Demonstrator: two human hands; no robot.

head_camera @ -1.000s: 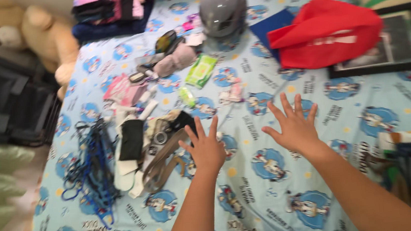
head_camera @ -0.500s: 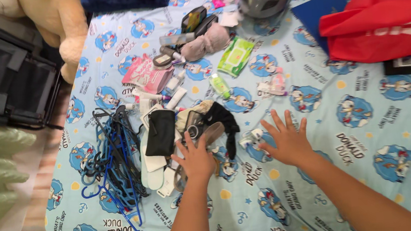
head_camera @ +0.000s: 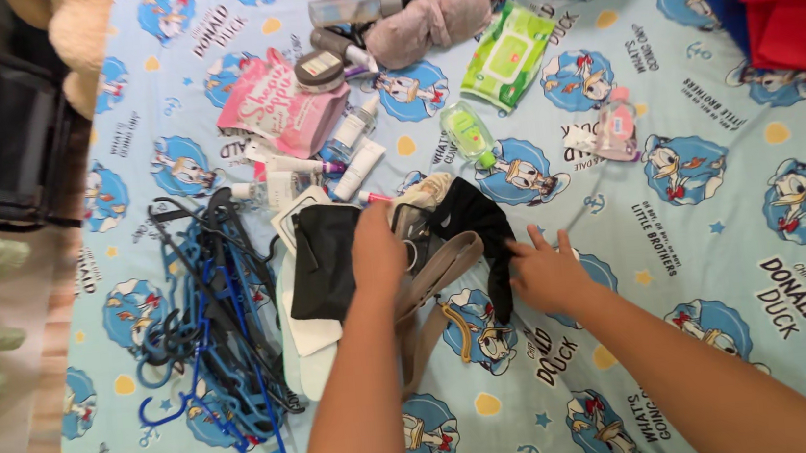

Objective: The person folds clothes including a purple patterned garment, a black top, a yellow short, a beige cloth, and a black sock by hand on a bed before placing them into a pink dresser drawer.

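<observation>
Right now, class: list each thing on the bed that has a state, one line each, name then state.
Left hand: fingers down on the heap of bands, what it grips hidden.
Right hand: fingers touching the black cloth.
Tan strap: lying loose, unbuckled.
Hangers: tangled in a pile.
Green wipes pack: flap shut, lying flat.
Green bottle: capped, on its side.

One view only: head cam, worn by the person, aimed steeply down at the bed sheet (head_camera: 721,255) from fairly close. Forearms enter from bottom centre/right; floor strip is seen at frame left.
</observation>
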